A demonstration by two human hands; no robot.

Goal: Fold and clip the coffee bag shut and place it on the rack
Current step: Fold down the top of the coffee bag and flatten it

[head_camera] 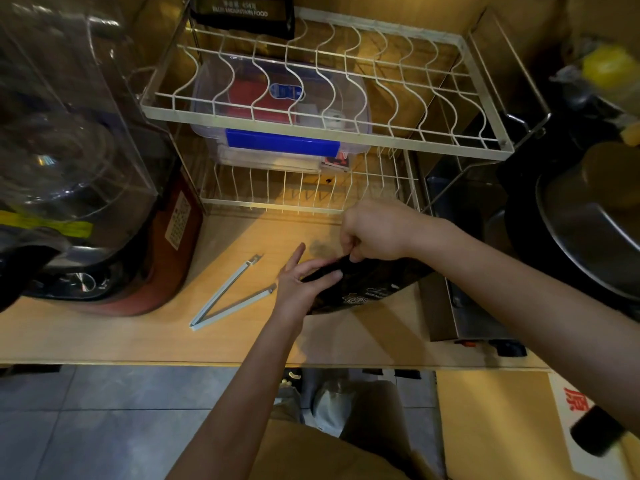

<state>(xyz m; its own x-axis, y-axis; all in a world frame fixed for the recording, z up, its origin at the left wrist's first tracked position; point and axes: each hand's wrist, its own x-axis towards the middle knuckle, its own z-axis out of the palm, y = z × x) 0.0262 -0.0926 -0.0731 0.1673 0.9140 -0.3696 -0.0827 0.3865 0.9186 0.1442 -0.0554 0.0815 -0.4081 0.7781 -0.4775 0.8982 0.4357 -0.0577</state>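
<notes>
A black coffee bag (374, 289) lies on the wooden counter (138, 337) with its top end pointing left. My right hand (374, 230) pinches the bag's folded top edge from above. My left hand (301, 275) presses its fingers flat against the same edge from the left side. A long white bag clip (230, 294) lies spread in a V on the counter, just left of my left hand and untouched. Behind the hands stands a white two-tier wire rack (325, 133); its upper tier holds another black bag (242, 12) at the back left.
A clear plastic box with a blue latch (280, 140) sits on the rack's lower tier. A large machine with a clear dome (76, 168) fills the left side. A metal appliance (460, 306) and a black pot with a steel lid (588, 230) crowd the right.
</notes>
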